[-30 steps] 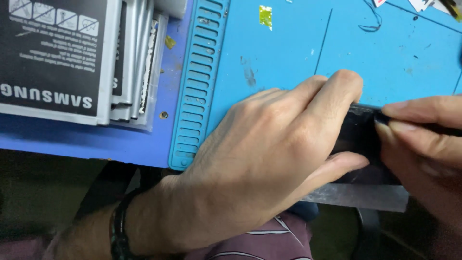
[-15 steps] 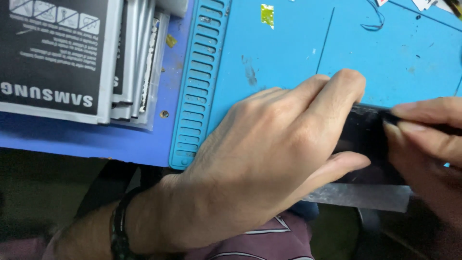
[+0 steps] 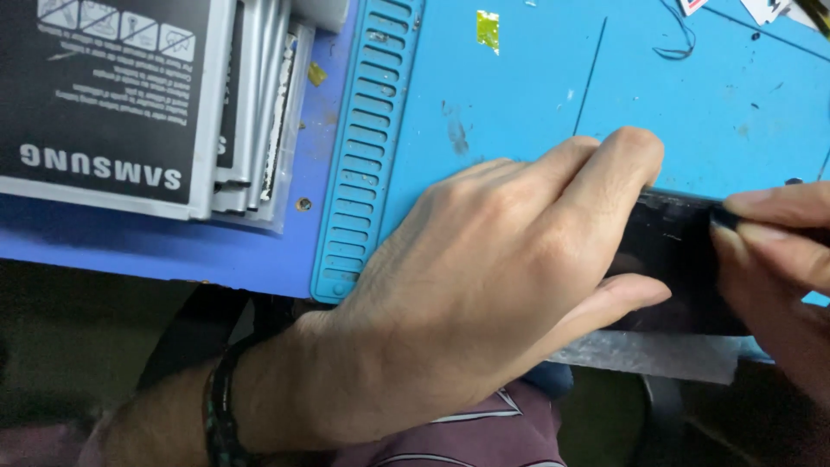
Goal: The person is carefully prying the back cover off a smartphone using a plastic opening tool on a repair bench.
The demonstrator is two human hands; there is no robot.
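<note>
Head view:

- The left hand lies knuckles up across the near edge of a blue rubbery work mat. Its grip is pressed onto a flat, glossy black slab, like a phone body: fingers curl over the far edge, the thumb runs along the near one.
- The black slab sits at the mat's near right corner, partly hidden under both hands; its far edge shows as a thin pale line against the blue.
- The right hand comes in from the right edge of the picture. Its grip is pinched, thumb and forefinger pressed together on a small dark tool whose tip touches the slab's far edge. The tool's shape is mostly hidden.
- The mat is smooth and matte, scuffed, with a thin scored line, a scrap of yellow-green tape and a loose dark wire further off. Its left border is a raised ribbed strip of short slots.
- Left of the strip, on the blue desk, a stack of flat grey-edged batteries with black labels stands well apart from the hands.
- A strip of dull grey tape hangs along the desk's near edge, just below the slab.
- A dark braided wristband circles the left wrist.
- The mat's middle and far part lie open beyond the fingers.
</note>
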